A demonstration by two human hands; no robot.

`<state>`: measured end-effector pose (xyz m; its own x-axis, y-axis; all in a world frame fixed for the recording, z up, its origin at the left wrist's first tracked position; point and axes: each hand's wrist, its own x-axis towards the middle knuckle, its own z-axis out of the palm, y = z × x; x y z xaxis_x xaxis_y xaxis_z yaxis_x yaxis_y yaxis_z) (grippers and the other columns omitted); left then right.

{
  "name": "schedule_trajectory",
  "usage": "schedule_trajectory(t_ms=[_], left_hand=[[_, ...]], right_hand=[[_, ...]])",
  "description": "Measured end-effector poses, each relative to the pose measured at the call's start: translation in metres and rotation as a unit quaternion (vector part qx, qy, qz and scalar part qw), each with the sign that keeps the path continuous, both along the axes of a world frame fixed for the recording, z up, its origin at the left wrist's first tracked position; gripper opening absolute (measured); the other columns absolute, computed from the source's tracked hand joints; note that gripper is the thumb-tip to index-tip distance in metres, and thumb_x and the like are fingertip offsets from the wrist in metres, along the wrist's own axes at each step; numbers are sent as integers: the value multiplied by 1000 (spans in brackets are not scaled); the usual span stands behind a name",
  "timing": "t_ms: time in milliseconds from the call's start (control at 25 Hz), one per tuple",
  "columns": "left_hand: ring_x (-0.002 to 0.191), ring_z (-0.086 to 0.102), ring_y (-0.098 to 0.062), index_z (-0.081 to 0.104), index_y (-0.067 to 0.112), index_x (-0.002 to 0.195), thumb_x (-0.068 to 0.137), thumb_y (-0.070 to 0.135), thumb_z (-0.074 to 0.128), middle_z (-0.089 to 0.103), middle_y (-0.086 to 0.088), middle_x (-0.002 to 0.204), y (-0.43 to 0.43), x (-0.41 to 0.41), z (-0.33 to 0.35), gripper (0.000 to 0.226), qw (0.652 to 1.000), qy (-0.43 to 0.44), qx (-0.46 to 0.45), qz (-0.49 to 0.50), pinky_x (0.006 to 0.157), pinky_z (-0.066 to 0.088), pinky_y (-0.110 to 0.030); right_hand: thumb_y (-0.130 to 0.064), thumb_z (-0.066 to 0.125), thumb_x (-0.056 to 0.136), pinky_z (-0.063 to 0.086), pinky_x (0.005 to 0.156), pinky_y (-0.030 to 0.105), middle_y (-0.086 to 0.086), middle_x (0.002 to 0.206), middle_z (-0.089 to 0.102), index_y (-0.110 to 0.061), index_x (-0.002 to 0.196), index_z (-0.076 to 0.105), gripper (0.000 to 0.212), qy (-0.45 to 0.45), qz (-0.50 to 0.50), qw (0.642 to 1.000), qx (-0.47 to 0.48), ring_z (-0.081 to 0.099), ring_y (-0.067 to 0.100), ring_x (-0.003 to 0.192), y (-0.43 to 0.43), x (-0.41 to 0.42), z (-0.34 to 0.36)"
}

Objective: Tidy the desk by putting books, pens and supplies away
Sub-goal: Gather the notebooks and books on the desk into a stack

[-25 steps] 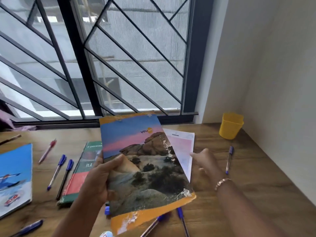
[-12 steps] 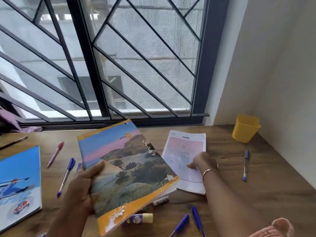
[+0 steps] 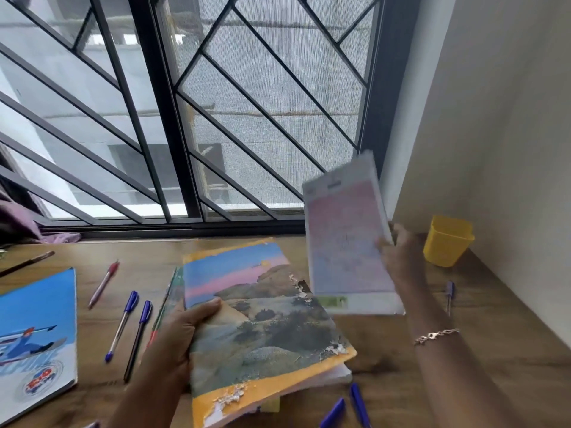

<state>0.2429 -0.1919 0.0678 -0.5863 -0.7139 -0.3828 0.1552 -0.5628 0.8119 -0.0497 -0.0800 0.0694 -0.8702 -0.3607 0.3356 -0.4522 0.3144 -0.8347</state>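
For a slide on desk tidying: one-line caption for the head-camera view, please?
Left hand grips a landscape-cover notebook; right hand holds a pale booklet up above the wooden desk, pens scattered around.

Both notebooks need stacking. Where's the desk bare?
Bare: the desk right of the right forearm, nearer than the blue pen; also the strip along the window frame. Crowded: pens left of the landscape notebook.

Head view, down over desk point(image 3: 509, 344)

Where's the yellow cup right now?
Head view: the yellow cup stands in the far right corner of the desk, just right of the right hand holding up the pink booklet.
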Motion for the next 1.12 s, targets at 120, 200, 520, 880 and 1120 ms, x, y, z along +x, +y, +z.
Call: schedule_trajectory(t_ms=[120, 200, 520, 880, 1120], left_hand=[[41, 63, -24, 58, -1, 91, 87, 3, 51, 64, -16, 56, 9, -8, -1, 9, 999, -9, 22, -23, 40, 54, -31], [44, 64, -25, 58, 0, 96, 89, 7, 51, 64, -18, 61, 17, -15, 2, 12, 999, -5, 28, -45, 44, 55, -33], [73, 71, -24, 68, 1, 105, 78, 50, 60, 71, -17, 95, 21, -20, -4, 56, 997, -46, 37, -54, 72, 59, -33], [71, 69, -29, 69, 3, 97, 65, 23, 72, 71, -20, 94, 41, -27, 6, 37, 984, 15, -57, -169, 68, 58, -38], [56, 68, -27, 64, -3, 93, 59, 3, 60, 70, -20, 77, 53, -21, 9, 34, 991, 49, -25, -120, 50, 58, -32]], right_hand=[[-13, 60, 80, 37, 51, 23, -8, 66, 57, -19, 77, 50, 12, 80, 126, 977, -151, 48, 9, 57, 18, 13, 44], [-11, 62, 77, 37, 53, 13, -14, 60, 55, -30, 68, 45, 27, 84, 217, 949, -211, 47, 1, 57, 25, 28, 56], [-36, 74, 72, 41, 102, 45, 1, 82, 75, -24, 65, 58, 21, -9, 466, 852, -240, 49, 30, 125, 47, 38, 36], [5, 66, 75, 20, 110, 62, 11, 81, 75, -14, 54, 59, 28, -53, 523, 834, -168, 47, 29, 128, 54, 31, 12], [-43, 76, 68, 55, 82, 36, 3, 104, 71, -9, 108, 64, 54, -338, 387, 843, -161, 65, 25, 103, 61, 42, -9]])
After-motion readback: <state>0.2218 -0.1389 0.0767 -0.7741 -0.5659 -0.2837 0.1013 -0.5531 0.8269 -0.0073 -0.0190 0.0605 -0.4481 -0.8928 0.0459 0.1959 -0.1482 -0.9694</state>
